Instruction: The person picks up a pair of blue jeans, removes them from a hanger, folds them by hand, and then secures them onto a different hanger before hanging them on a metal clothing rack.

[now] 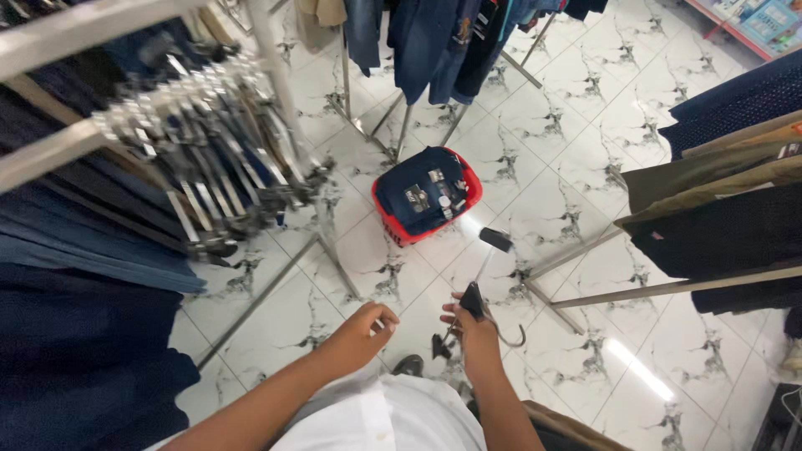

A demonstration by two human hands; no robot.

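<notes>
1. Head view, hands: right hand (pixel 474 327) is clenched around the middle of a clip hanger (pixel 484 288), a thin bar with a dark clip at each end and a metal hook curling out to the right of the wrist. Left hand (pixel 364 328) hangs loosely curled and released, holding nothing, just beside the right and not touching the hanger.

2. Head view, axis: the hanger's long axis runs from the lower clip, near the person's shoe, up and away to the far clip, which points toward the red basket (pixel 428 200). The right hand's grip sits nearer the lower clip.

3. Head view, surroundings: the basket stands on the white marbled floor (pixel 576 150), well apart from both hands, straight ahead and slightly left, packed with folded dark jeans. The right hand is the nearer to it along the hanger's line.

4. Head view, sides: a rack of clip hangers (pixel 217 159) with hung trousers stands to the left; more garment rails stand on the right.
</notes>
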